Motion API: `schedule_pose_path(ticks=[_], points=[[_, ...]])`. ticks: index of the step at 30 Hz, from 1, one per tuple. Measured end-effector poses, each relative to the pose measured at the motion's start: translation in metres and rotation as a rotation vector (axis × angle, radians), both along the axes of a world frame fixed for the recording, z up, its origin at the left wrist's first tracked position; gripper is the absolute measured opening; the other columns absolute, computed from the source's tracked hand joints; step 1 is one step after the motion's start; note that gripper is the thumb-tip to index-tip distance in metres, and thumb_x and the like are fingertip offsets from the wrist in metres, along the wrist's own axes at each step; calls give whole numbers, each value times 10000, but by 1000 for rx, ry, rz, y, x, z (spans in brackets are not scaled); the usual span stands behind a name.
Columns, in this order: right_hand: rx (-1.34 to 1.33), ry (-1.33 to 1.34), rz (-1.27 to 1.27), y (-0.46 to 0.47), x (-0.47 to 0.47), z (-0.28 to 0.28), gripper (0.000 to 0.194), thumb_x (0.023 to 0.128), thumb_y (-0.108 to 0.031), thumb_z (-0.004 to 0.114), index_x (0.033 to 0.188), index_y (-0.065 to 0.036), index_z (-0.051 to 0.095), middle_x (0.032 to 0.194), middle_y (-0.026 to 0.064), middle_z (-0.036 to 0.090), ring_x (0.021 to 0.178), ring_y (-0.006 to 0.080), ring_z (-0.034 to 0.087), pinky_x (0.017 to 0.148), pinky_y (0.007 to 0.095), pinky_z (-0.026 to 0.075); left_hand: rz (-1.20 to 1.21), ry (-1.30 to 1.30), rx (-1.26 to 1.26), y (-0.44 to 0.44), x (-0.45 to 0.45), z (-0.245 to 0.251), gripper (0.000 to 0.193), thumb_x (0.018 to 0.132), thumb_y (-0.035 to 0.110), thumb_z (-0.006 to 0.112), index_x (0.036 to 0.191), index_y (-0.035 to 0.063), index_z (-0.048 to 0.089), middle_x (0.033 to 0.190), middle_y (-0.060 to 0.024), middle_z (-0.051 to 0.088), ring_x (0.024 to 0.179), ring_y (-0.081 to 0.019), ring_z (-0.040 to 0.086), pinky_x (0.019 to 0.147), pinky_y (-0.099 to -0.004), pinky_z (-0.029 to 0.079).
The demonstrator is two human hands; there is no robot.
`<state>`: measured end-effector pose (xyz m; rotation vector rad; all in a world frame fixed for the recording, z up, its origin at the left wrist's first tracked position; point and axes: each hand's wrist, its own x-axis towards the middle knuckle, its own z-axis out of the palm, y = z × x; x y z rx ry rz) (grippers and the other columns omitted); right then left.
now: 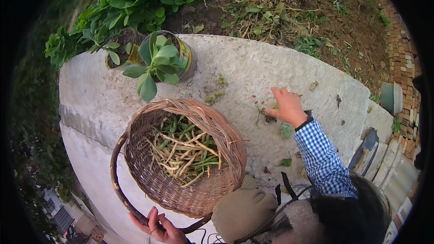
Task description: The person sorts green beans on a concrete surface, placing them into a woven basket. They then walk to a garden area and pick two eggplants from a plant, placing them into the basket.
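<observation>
My left hand [166, 229] is curled around the bark-covered handle [116, 173] of a round wicker basket [220, 117]. The basket tilts on a concrete slab, its mouth facing up and to the left. Inside lie long bean pods [184, 149], some dry and tan, others green. To the basket's right, my right hand [288, 106] reaches over the slab with thumb and fingers apart, and nothing shows in its grasp. Close to its fingertips are a few small brown beans [256, 102] and a wisp of dry plant debris [269, 118].
Two potted succulents [157, 59] stand at the slab's back left, before leafy green plants [145, 0]. Past the concrete slab [234, 57] lies a soil bed with withered vines [268, 17]. A bucket [391, 98] and stacked slabs [386, 162] are at right.
</observation>
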<state>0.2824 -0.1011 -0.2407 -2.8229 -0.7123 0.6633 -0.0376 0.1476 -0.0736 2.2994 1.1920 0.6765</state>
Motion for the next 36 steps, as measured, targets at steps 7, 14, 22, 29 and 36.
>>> schedule_pose_path(ticks=[7,14,22,29,36], points=[[-43,-48,-143,-51,-64,-67,419,745,-68,580,1151,-88,477,907,142,534,695,315,591,589,408,470,-74,29,41,-12,13,5,221,809,-24,496,981,23,626,1433,-94,268,715,-76,482,623,-197,408],[153,138,-145,-75,-49,-55,348,799,-240,619,1096,-81,531,916,148,541,756,324,587,651,417,475,-159,53,31,-20,19,9,232,826,-18,477,1016,-6,611,1445,-106,225,770,-103,521,651,-220,440],[43,-21,25,-68,-78,-61,297,777,-130,583,1061,-73,519,865,137,522,687,309,574,593,400,456,-169,35,-7,-23,23,7,266,849,-12,442,1072,7,585,1440,-117,202,1052,-163,507,741,-271,458],[214,77,235,-87,-71,-69,69,746,-100,567,798,-67,537,746,116,526,660,290,571,580,406,449,-160,115,-12,-23,18,10,261,873,27,449,1097,2,579,1441,-110,192,1010,-177,527,723,-278,462],[0,591,400,-79,-29,-12,324,743,-389,670,819,-80,608,807,82,594,743,289,588,731,372,414,-142,73,-24,-12,11,5,275,860,13,448,1104,-8,572,1443,-124,199,1004,-189,540,729,-283,456]])
